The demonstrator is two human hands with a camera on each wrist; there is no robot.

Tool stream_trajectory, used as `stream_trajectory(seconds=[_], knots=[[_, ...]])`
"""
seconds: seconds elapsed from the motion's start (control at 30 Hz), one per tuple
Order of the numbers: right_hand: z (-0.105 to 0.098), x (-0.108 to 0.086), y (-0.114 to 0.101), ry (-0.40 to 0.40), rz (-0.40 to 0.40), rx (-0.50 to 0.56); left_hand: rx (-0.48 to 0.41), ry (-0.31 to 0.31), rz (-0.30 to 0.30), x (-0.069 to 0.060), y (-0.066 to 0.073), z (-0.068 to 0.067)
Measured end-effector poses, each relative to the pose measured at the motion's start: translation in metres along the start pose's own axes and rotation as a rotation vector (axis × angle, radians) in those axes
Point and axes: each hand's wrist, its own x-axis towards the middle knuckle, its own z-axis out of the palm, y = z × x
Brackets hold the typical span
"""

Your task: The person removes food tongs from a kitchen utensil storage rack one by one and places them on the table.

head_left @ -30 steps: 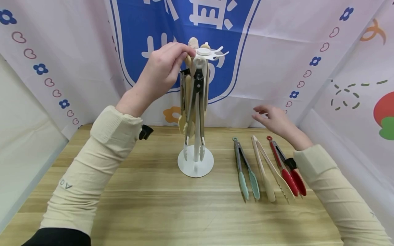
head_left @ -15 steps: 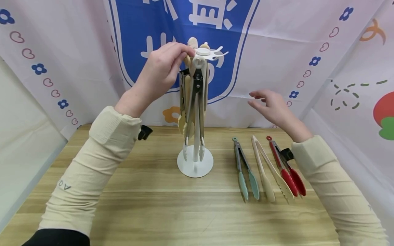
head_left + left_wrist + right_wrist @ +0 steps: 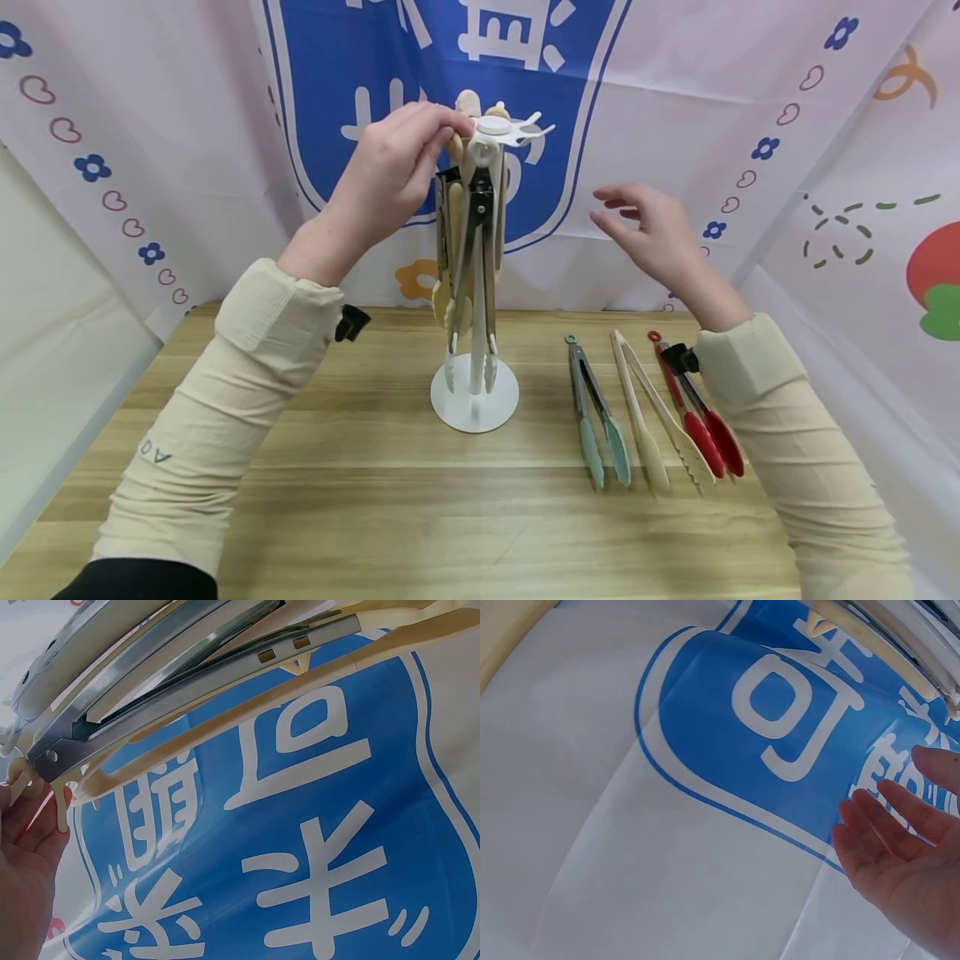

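A white utensil stand (image 3: 475, 408) with a round base and hooks at its top stands mid-table. Several tongs hang from it, including steel tongs with white tips (image 3: 491, 283) facing me and beige ones behind. My left hand (image 3: 397, 167) pinches the stand's top at its left side; in the left wrist view its fingertips are at a hook beside the steel tongs' (image 3: 202, 697) upper end. The exact grip is partly hidden. To the right of the stand, my right hand (image 3: 648, 229) hovers with relaxed, slightly bent fingers, touching nothing; the right wrist view shows its bare palm.
On the wooden table (image 3: 360, 500) at right lie teal-tipped tongs (image 3: 615, 450), beige tongs (image 3: 633, 400) and red tongs (image 3: 701, 437), side by side below the right forearm. A printed cloth (image 3: 660, 100) hangs close behind the stand.
My right hand has risen from above the lying tongs and moved left toward the stand. The left hand and the stand have stayed in place.
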Motion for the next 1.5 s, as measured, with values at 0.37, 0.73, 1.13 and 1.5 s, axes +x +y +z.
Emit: stream_trajectory(seconds=[0.37,0.73,1.13,1.5], knots=[[-0.005,0.013,-0.021,0.100,-0.091,0.031,0.007,0.010,0.017,-0.001,-0.002,-0.001],[-0.010,0.024,-0.045,0.185,-0.118,0.072,-0.003,0.009,-0.002,0.000,-0.001,0.000],[-0.011,0.034,-0.064,0.239,-0.160,0.110,0.000,0.012,0.012,-0.001,-0.002,0.000],[-0.006,0.043,-0.079,0.247,-0.198,0.180,-0.001,0.005,-0.001,-0.001,-0.001,0.001]])
